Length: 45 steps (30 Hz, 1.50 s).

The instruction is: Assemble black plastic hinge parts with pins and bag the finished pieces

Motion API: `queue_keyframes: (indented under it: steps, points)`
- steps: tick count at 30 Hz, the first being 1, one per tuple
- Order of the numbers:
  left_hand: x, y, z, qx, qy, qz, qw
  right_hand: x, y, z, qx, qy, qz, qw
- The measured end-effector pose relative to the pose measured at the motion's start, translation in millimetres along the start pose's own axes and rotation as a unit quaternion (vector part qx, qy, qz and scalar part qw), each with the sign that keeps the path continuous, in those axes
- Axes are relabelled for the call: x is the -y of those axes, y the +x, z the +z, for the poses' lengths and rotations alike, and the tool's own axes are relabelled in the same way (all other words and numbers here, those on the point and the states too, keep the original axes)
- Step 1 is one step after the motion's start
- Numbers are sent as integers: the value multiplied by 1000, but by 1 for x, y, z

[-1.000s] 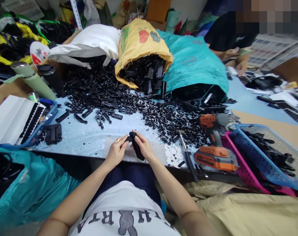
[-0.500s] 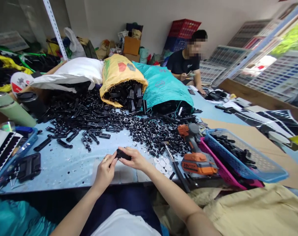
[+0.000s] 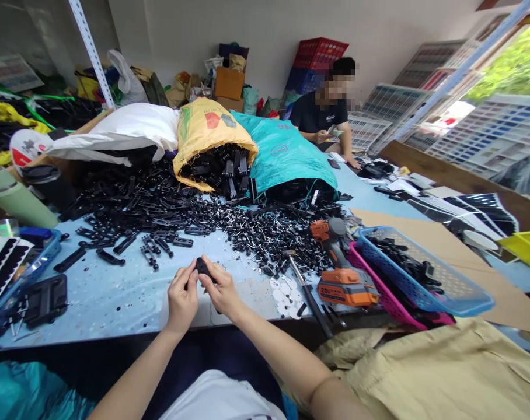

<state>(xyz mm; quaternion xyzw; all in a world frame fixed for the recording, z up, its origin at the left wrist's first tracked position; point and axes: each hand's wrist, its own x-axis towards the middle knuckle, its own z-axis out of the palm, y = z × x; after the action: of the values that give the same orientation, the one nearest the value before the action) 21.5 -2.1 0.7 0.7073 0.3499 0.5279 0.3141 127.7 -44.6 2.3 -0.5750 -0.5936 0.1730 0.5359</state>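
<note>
I've got matt black plastic on the held part (image 3: 203, 268), and the pale-blue worktop (image 3: 110, 294) gives me a smooth face with a soft sheen. Over to the sacks: the yellow sack (image 3: 197, 134) looks like woven plastic, frayed rough at the mouth, while the teal sack (image 3: 286, 154) comes up crinkled and faintly glossy. I'm catching bright metal on the loose pins (image 3: 265, 233), hard orange and grey plastic on the drill (image 3: 348, 286), moulded plastic on the blue basket (image 3: 460, 303), and creased matt cloth in the khaki bundle (image 3: 449, 373)!
</note>
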Motion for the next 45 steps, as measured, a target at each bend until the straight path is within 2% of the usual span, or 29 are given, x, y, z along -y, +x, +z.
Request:
queue_keyframes:
  steps: [6,11,15,19,26,29,31,33,34,36,38,40,42,44,45]
  points:
    - [-9,12,-6,-32,1,11,999,11,7,6,-17,-17,-21,999]
    - [-15,23,-19,29,-2,76,997,21,5,3,-38,-38,-29,998]
    - [-11,22,-19,45,-17,96,994,15,-1,8,-61,-22,-32,997]
    - [-2,16,-12,31,-8,58,998,3,-5,17,-80,-14,13,997]
    - [16,18,-9,99,-25,23,994,-18,-7,16,-33,44,67,996]
    - [21,12,0,78,-21,-16,997,-24,-7,18,-27,27,77,996]
    - [27,2,8,44,-27,-88,995,-30,-3,16,22,0,67,997]
    - [35,-9,13,24,-38,-189,981,-38,9,3,103,-65,46,992]
    - [39,-14,13,33,-33,-229,972,-43,19,-8,133,-111,36,984]
    - [46,-19,8,78,32,-252,964,-56,46,-41,143,-215,30,966]
    - [49,-16,0,139,149,-190,960,-72,80,-82,99,-305,54,946]
    - [48,-8,-6,216,233,-75,945,-91,119,-122,18,-407,122,905]
    - [45,4,-6,325,248,40,912,-113,153,-154,-65,-472,239,846]
    - [41,14,0,420,246,113,866,-134,178,-175,-93,-479,342,803]
    - [40,18,4,448,254,133,847,-143,186,-182,-94,-462,385,793]
